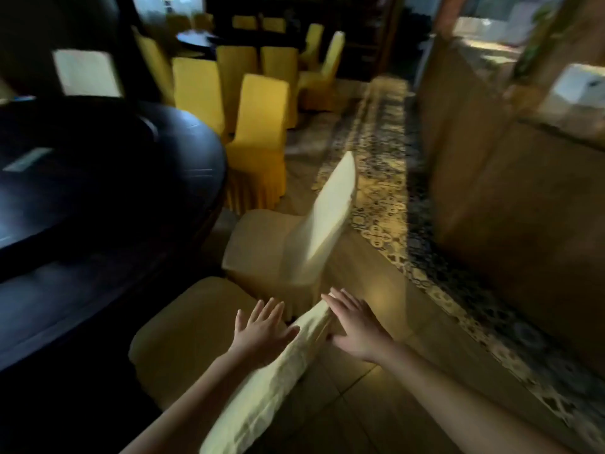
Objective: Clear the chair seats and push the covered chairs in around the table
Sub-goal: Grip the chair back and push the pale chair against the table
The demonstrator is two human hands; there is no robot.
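Observation:
A chair in a pale yellow cover (271, 375) stands right below me, its bare seat (196, 335) facing the dark round table (108, 178). My left hand (262, 329) lies flat on the front side of its backrest top, fingers spread. My right hand (357, 329) presses flat against the back side of the same backrest near its far end. A second covered chair (294, 237) stands just beyond, its seat bare and close to the table edge. A third yellow chair (258, 139) stands further along the table.
Several more yellow covered chairs (203, 86) crowd around another dark table (193, 39) at the back. A patterned carpet strip (386, 178) runs along the floor on the right, beside a wooden partition wall (497, 178). Tiled floor (353, 401) lies under my arms.

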